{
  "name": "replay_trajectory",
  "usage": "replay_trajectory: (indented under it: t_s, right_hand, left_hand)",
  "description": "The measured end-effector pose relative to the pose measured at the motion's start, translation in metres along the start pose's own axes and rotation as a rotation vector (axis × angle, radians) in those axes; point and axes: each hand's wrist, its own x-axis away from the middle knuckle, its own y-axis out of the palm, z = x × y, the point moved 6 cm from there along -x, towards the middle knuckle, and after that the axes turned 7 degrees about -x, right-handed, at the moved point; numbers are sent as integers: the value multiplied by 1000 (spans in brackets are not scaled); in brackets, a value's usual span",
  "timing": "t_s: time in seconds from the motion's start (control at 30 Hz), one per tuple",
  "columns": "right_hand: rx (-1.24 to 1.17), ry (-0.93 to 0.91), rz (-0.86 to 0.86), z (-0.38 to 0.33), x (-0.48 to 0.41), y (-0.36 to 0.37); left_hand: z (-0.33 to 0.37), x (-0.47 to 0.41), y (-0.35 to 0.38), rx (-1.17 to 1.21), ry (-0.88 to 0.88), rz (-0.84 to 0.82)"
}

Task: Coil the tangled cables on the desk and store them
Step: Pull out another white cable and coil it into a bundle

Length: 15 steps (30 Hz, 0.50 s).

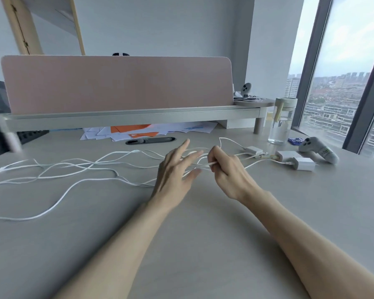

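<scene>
cables (93,163) run between hands | right hand (227,172) pinches one | left hand (173,175) splayed loose

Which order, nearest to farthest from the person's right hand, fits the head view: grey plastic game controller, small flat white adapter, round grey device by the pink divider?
1. Small flat white adapter, just beyond the right hand.
2. Grey plastic game controller, far to its right.
3. Round grey device, at the back, raised.
</scene>
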Motion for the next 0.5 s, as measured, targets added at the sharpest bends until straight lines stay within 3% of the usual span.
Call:
replay_trajectory:
  t_s: [0.13, 0.3, 0.4, 0.5]
  right_hand:
    - [60, -3, 9, 5, 3, 2]
    - [297, -96, 6, 14, 10, 3]
    - [378, -207, -30, 8, 12, 14]
    - [488, -246, 85, 7, 10, 4]
  left_hand:
    - [0, 3, -11, 80, 37, -45]
    - [-22, 26, -34, -145, 145, -197]
    - [-33, 45, -51, -191, 68, -309]
    - [-62, 57, -75, -211, -40, -314]
